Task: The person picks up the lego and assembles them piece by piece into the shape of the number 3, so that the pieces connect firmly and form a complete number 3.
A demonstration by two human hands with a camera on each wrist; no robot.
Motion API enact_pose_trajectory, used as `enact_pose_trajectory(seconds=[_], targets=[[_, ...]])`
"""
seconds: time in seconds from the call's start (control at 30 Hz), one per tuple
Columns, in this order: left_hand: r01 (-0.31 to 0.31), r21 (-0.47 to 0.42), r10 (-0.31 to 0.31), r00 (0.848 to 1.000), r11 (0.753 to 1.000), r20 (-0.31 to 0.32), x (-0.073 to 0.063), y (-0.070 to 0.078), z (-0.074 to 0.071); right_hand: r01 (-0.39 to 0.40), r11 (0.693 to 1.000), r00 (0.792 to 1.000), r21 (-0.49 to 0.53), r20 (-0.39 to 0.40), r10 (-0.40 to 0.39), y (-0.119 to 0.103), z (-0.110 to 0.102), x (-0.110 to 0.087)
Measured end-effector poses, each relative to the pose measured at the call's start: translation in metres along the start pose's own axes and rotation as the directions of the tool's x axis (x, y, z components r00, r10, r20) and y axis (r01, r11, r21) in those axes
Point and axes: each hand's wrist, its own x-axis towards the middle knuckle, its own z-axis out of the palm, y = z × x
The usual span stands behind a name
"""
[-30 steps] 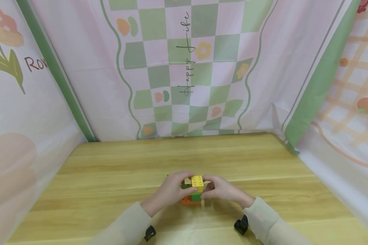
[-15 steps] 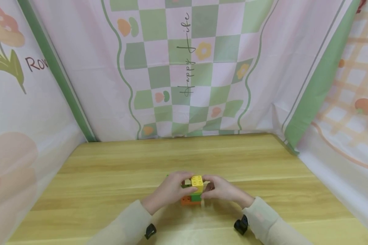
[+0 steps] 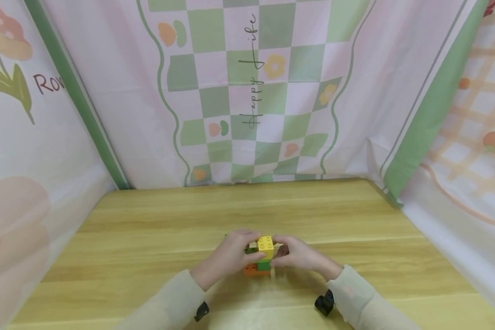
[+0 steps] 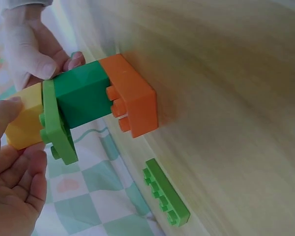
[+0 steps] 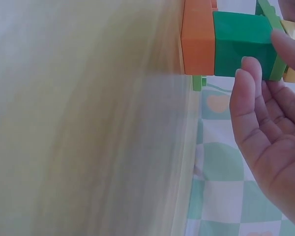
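Observation:
A stack of toy building blocks stands on the table: an orange block (image 4: 137,98) at the bottom, a dark green block (image 4: 83,93) on it, a thin light green block (image 4: 56,125) above that, and a yellow block (image 3: 266,247) on top. My left hand (image 3: 231,254) pinches the yellow block between thumb and fingers. From the other side, my right hand (image 3: 299,254) holds the stack, its thumb at the light green and dark green blocks in the right wrist view. The light green block juts out past the dark green one.
A loose, narrow light green block (image 4: 167,194) lies on the wooden table (image 3: 148,229), beyond the stack and mostly behind my left hand in the head view. Printed cloth (image 3: 255,91) hangs at the table's back and sides.

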Motion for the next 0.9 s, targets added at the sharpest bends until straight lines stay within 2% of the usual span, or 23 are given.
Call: enact_pose_trajectory(seconds=[0.17,0.3,0.6,0.9], targets=[[-0.039,0.048,0.041,0.998,0.998,-0.048,-0.003,-0.0015,0.0028,-0.003,1.0,1.0,0.005,-0.003,0.003,0.0003,-0.0002,0.0001],[-0.045,0.058,0.048,0.997,0.997,-0.065,-0.0045,-0.0017,0.0038,-0.004,1.0,1.0,-0.007,-0.004,0.004,-0.001,0.0001,-0.0002],[0.011,-0.005,-0.011,1.0,1.0,-0.016,-0.0023,-0.0002,0.0016,0.003,1.0,1.0,0.002,0.002,-0.003,-0.0028,0.0005,0.0006],[0.006,-0.015,-0.006,1.0,1.0,-0.007,-0.0011,-0.0012,0.0013,0.015,1.0,1.0,0.015,-0.004,-0.015,-0.0017,0.0011,0.0006]])
